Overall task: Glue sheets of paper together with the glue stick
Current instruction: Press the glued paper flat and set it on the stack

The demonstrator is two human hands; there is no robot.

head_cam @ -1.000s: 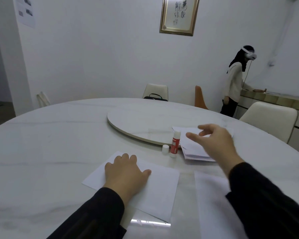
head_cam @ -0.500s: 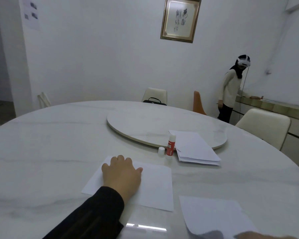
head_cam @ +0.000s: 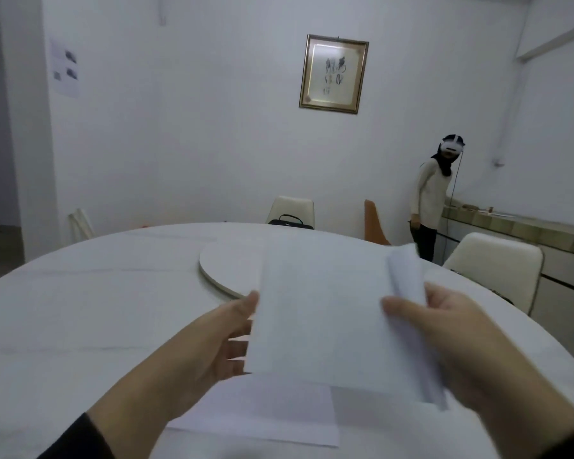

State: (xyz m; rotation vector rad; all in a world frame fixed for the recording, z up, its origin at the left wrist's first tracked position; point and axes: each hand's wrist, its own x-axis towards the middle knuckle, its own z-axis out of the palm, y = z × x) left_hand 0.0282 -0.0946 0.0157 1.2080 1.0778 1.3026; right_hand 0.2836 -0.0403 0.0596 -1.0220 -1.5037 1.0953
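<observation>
I hold a white sheet of paper (head_cam: 322,313) up in the air in front of me, above the table. My right hand (head_cam: 444,339) grips its right edge, which curls over the thumb. My left hand (head_cam: 219,339) is at its left edge, thumb on top and fingers spread behind it. A second white sheet (head_cam: 262,412) lies flat on the table beneath the raised one. The glue stick and the paper stack are hidden behind the held sheet.
The round white marble table (head_cam: 80,309) carries a turntable (head_cam: 226,266) at its middle. Cream chairs (head_cam: 497,263) stand around it, one with a black bag (head_cam: 290,221). A person (head_cam: 431,197) wearing a headset stands at a sideboard at the far right.
My right hand picked up the sheet from the lower right and raised it. My left hand left the flat sheet and came up to the raised sheet's left edge. The camera tilted up.
</observation>
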